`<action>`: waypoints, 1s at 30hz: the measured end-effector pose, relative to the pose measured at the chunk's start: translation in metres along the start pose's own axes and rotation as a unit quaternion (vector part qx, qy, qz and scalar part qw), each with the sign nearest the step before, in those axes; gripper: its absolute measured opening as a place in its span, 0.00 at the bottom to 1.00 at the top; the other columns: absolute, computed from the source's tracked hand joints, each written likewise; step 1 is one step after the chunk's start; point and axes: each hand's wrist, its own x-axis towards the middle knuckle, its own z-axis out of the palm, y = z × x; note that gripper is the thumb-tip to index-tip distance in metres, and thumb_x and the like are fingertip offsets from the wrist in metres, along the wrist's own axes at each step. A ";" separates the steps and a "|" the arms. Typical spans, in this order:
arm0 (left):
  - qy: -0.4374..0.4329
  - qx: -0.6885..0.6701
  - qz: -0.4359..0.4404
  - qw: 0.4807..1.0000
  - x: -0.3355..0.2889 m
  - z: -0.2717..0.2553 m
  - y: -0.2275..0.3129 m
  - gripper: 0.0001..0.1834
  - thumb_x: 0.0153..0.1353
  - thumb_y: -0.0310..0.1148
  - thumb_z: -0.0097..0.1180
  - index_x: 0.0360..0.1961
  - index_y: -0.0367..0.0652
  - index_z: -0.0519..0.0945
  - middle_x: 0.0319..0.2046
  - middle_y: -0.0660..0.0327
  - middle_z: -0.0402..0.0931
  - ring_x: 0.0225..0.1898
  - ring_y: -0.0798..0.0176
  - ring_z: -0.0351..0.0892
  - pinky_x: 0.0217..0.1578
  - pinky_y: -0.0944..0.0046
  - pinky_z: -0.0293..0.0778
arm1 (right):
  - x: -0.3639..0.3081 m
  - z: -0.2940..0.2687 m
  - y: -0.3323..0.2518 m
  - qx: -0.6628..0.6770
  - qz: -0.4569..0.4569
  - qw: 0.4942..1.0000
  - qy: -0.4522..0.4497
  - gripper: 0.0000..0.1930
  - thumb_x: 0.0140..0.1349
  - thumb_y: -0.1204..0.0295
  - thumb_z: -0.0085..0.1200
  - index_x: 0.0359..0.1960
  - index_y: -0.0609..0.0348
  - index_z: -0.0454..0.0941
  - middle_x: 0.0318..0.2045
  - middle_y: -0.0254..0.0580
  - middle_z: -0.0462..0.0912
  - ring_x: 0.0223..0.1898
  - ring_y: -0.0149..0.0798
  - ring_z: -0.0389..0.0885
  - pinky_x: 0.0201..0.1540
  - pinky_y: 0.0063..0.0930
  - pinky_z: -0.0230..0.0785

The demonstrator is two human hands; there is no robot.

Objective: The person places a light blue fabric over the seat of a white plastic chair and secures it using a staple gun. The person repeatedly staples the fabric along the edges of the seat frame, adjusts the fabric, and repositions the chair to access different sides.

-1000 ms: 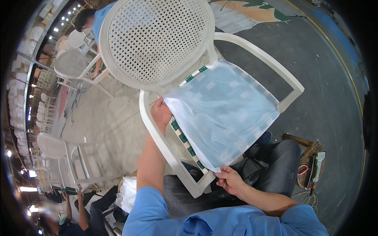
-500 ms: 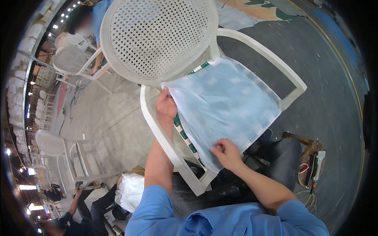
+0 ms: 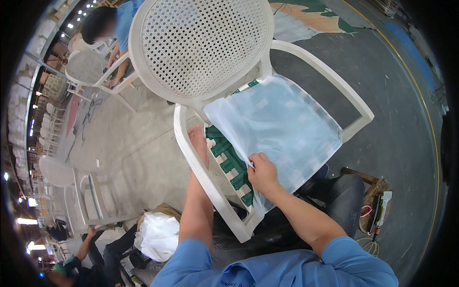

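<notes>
A white armchair (image 3: pixel 179 138) with a round perforated back stands in front of me. Dark green webbing straps (image 3: pixel 234 165) are wrapped round the left rail of its seat. Over the seat lies a thin, pale, translucent cloth (image 3: pixel 291 131), with its left edge folded back so the straps show. My right hand (image 3: pixel 262 174) pinches that folded edge near the middle of the seat. Beside the left rail, inside the armrest, is my left hand (image 3: pixel 198 139); its fingers are partly hidden at the seat's edge, and I cannot tell whether they grip anything.
Tools and a cable lie on the floor at right, beside a small wooden stool (image 3: pixel 358 176). A white bundle (image 3: pixel 157 237) sits at lower left. One co-worker (image 3: pixel 125 28) bends over another chair (image 3: pixel 86 69) at upper left; a second person (image 3: pixel 86 253) sits at lower left.
My right hand has moved up and left and taken hold of the cloth. The cloth's left edge is drawn rightward, baring the green straps. My left hand has let go of the cloth's corner and dropped lower.
</notes>
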 end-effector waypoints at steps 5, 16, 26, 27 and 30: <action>-0.170 0.070 -0.201 0.962 -0.061 0.012 0.000 0.31 0.70 0.54 0.66 0.47 0.30 0.82 0.36 0.54 0.84 0.30 0.60 0.85 0.30 0.63 0.82 | -0.006 0.008 0.004 -0.069 -0.052 0.996 -0.037 0.11 0.58 0.74 0.61 0.43 0.52 0.79 0.39 0.46 0.78 0.41 0.56 0.84 0.41 0.52 0.77; -0.245 -0.363 -0.238 0.867 -0.010 0.025 -0.020 0.22 0.75 0.30 0.54 0.65 0.28 0.74 0.55 0.46 0.83 0.53 0.45 0.86 0.56 0.47 0.83 | -0.019 0.002 -0.012 -0.038 -0.096 0.995 -0.013 0.14 0.57 0.76 0.60 0.46 0.51 0.79 0.37 0.45 0.78 0.39 0.56 0.84 0.40 0.53 0.77; -0.117 -0.194 -0.150 0.962 0.017 0.021 -0.025 0.24 0.77 0.29 0.50 0.70 0.29 0.69 0.65 0.46 0.77 0.65 0.44 0.78 0.69 0.43 0.73 | -0.040 0.009 -0.005 -0.074 -0.117 0.986 -0.088 0.19 0.58 0.78 0.59 0.52 0.49 0.78 0.40 0.46 0.79 0.43 0.56 0.84 0.44 0.50 0.78; -0.143 -0.234 -0.133 0.952 0.021 0.020 -0.021 0.24 0.78 0.30 0.49 0.70 0.29 0.68 0.65 0.46 0.77 0.66 0.44 0.78 0.70 0.43 0.73 | -0.043 0.005 -0.003 -0.067 -0.093 0.990 -0.081 0.20 0.58 0.79 0.59 0.53 0.49 0.78 0.41 0.46 0.80 0.43 0.56 0.84 0.44 0.51 0.78; -0.202 -0.343 -0.101 0.912 0.028 0.015 -0.014 0.24 0.79 0.31 0.46 0.70 0.29 0.68 0.66 0.45 0.76 0.67 0.43 0.77 0.71 0.43 0.71 | -0.050 -0.006 0.003 -0.045 -0.038 0.995 -0.081 0.21 0.58 0.79 0.58 0.54 0.49 0.77 0.43 0.47 0.81 0.43 0.58 0.84 0.45 0.52 0.77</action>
